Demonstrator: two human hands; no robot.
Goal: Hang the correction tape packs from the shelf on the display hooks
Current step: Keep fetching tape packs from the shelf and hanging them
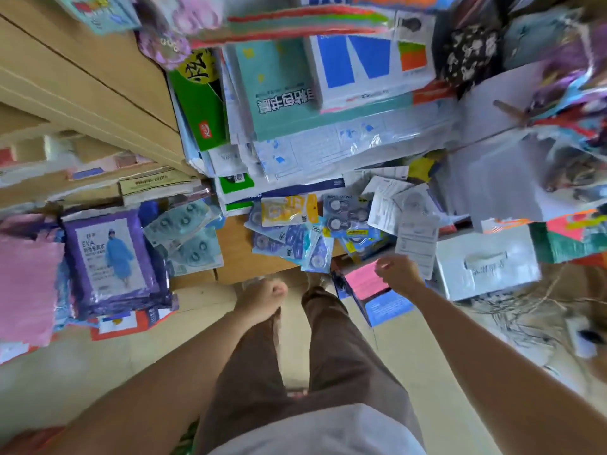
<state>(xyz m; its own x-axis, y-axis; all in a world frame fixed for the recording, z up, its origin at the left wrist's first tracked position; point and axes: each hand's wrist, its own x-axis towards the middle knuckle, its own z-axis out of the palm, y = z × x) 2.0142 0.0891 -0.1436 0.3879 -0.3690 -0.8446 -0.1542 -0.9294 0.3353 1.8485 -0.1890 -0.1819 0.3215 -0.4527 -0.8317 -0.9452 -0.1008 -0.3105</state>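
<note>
We see the correction tape packs (289, 231) mostly in blue, one yellow (a cartoon print on it). The raincoat packet (111, 257) is purple, the paper stack (26, 284) pink, the book (279, 93) teal, the cloth (469, 54) black with white flowers, the trousers (328, 356) brown.

raincoat pack (110, 257) reads "eva"; correction tape pack (297, 243) reads "30m".

Shop clutter around a teal book (289, 93)
A green box (200, 106) lies just left of it and a blue-and-white pack (361, 64) overlaps its upper right. Purple raincoat packs (108, 257) sit well below-left, a white box (486, 261) well below-right.
</note>
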